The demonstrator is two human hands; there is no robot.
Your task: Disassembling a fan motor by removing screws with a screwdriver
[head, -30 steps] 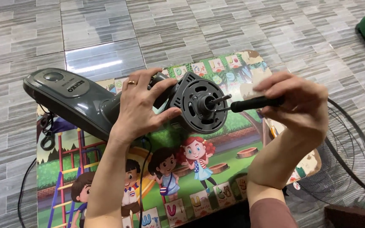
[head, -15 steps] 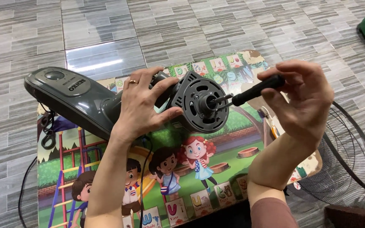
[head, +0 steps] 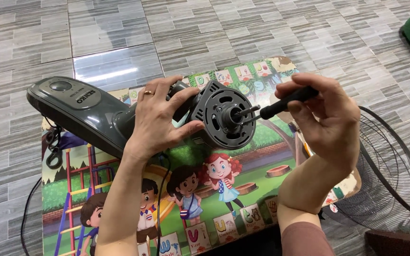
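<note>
A grey fan base [head: 72, 102] is seen at the left, lying tilted over a picture mat [head: 214, 204] on the tiled floor [head: 119, 28]; an oval badge sits on its top face beside a round knob (the print is left unread). A black cord [head: 29, 208] trails off the mat's left edge.

The neck of the fan is clasped by the left hand [head: 160, 121], fingers wrapped tight around it just behind the motor housing [head: 224, 116], so the housing is held up off the mat with its slotted round face turned toward the camera. The shaft [head: 244, 112] stands bare at its centre.

A black-handled screwdriver [head: 285, 102] is pinched in the closed fingers of the right hand [head: 326, 118], its tip set against the housing just beside the shaft.

At the far right a wire guard [head: 385, 180] lies on the floor, well apart from the motor. Judged from this, guard and blade are already off, and the housing is what is left to be worked on.

The mat is printed with cartoon children, a climbing frame and small square letter cards along its top and bottom edges.
</note>
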